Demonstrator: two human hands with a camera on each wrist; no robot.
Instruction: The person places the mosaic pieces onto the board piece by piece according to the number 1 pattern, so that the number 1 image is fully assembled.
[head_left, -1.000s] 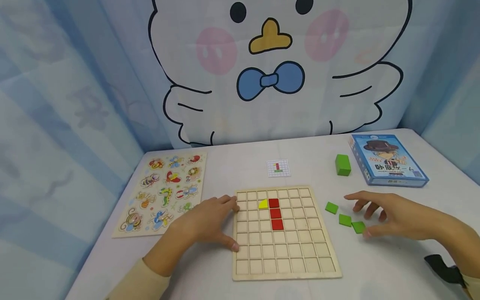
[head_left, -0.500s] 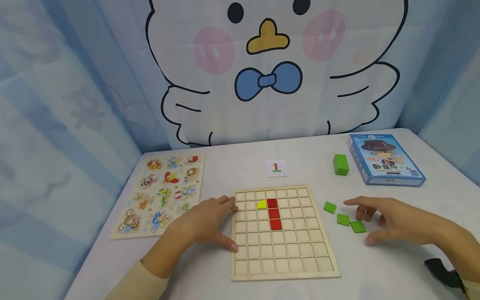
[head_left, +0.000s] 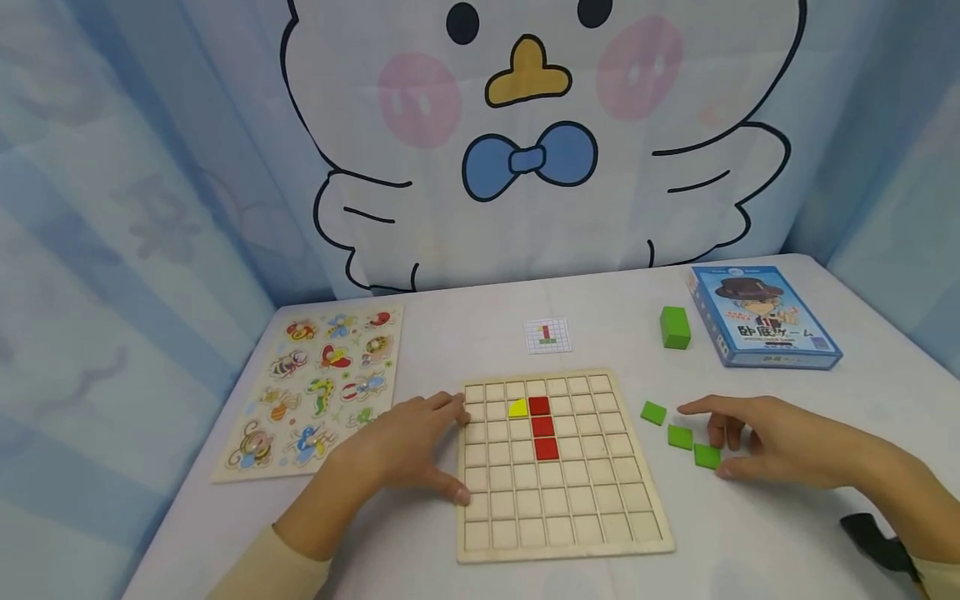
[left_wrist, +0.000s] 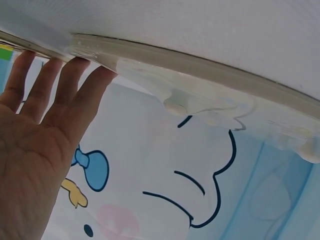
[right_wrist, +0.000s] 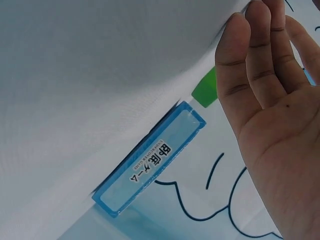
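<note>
In the head view my left hand rests along the left edge of a wooden grid board, thumb and fingertips touching its side. Its fingers look straight in the left wrist view. A column of red square tiles sits in the grid, with a yellow piece beside the top one. To the right of the board lie a far green tile, a middle green tile and a near green tile. My right hand hovers next to them, fingers loosely bent, thumb tip right at the near tile's edge.
Behind the board lies a small pattern card. A green block and a blue game box stand at the back right. At the left is a board of insect pictures. A black strap lies near the right forearm.
The right thumb drew slightly off the near green tile, then came back to its edge. The left hand stays on the board. The whole head view shifts slightly left.
</note>
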